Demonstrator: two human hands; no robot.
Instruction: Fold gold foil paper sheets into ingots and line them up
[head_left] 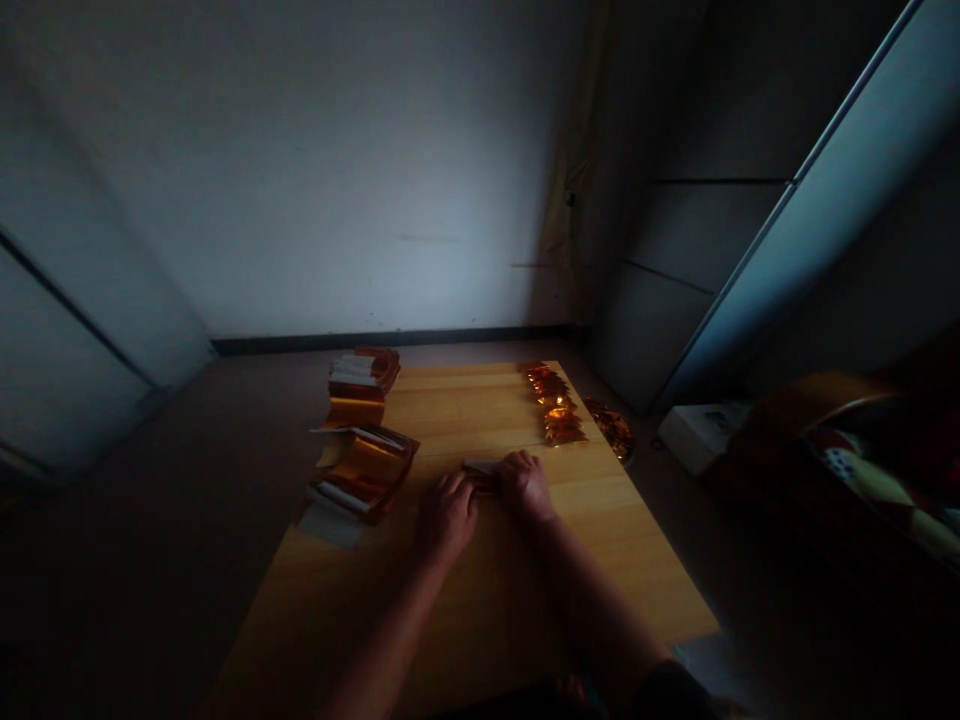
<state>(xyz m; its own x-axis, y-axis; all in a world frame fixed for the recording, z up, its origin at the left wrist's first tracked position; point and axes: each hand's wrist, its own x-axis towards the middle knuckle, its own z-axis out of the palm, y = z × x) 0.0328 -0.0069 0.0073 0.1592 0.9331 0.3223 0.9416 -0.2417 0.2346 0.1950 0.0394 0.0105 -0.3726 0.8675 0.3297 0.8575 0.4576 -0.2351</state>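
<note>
Both hands are together over the middle of the wooden table (600,510). Between them lies a small sheet of copper-coloured foil paper (484,482) with a pale edge, mostly covered by the fingers. My left hand (448,515) grips its left side with curled fingers. On its right side, my right hand (526,485) is closed over the sheet. Left of the hands are stacks of copper-coloured foil sheets (367,460) with pale backing, some curling up. At the table's right edge stands a row of shiny folded foil pieces (556,405).
Beyond the right edge, a heap of shiny foil pieces (611,430) sits lower down. A white box (694,437) and a brown chair-like object (832,395) holding cloth are farther right. A pale wall (360,180) stands behind the table, and the room is dim.
</note>
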